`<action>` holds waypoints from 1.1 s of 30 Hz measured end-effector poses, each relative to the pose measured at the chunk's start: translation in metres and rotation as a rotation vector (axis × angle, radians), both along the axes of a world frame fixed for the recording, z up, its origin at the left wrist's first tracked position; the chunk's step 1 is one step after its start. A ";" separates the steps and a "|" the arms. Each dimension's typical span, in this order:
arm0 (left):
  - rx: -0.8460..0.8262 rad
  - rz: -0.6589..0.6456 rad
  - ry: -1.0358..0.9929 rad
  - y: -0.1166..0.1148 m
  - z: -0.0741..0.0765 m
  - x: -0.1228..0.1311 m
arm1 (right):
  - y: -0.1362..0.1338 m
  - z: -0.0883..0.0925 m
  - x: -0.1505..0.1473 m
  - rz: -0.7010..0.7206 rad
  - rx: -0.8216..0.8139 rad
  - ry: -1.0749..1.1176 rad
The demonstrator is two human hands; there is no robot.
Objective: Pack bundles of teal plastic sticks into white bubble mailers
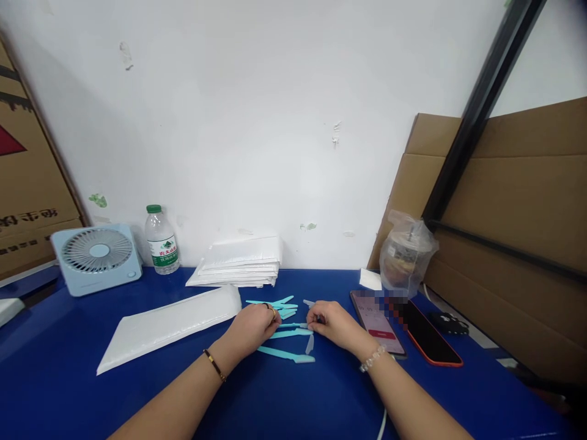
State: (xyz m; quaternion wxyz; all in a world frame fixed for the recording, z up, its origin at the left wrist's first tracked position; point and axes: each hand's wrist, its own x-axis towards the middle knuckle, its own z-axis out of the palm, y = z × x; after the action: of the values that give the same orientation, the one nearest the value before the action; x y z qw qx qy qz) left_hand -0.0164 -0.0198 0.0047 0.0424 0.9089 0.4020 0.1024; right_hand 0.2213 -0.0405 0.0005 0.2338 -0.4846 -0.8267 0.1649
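Note:
Between my hands, just above the blue table, is a slim turquoise eyebrow razor (291, 325). The fingers of my left hand (254, 328) are closed on its handle end. My right hand (334, 324) pinches its other end, where a small clear blade cover (303, 325) shows. Nearer to me lie two more turquoise razors, an upper one (293, 333) and a lower one (284, 354). A loose clear cover (310, 344) rests beside them. Behind my left hand sit several razors in a loose pile (282, 304), partly hidden. Another clear cover (308, 303) lies by my right fingertips.
White padded envelopes stand stacked (243, 260) by the wall; a single envelope (169, 327) lies left. A blue fan (98, 256) and water bottle (161, 241) are back left. Two phones (378, 327) and a bagged drink cup (407, 253) occupy the right, near cardboard (518, 232).

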 end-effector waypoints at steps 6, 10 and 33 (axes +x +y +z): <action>0.016 0.009 0.024 0.001 0.002 -0.001 | -0.001 0.003 0.006 -0.011 0.035 -0.021; 0.008 0.020 0.034 0.002 0.002 -0.003 | 0.000 0.004 0.013 -0.048 0.026 -0.025; -0.007 0.184 -0.016 0.006 0.003 -0.006 | -0.012 0.017 0.009 0.222 -0.167 -0.034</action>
State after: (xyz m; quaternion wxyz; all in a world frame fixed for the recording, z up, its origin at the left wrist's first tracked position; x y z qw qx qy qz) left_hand -0.0229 -0.0136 0.0080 0.0392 0.8670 0.4840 0.1117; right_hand 0.2300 -0.0525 0.0170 0.1589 -0.4108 -0.8623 0.2499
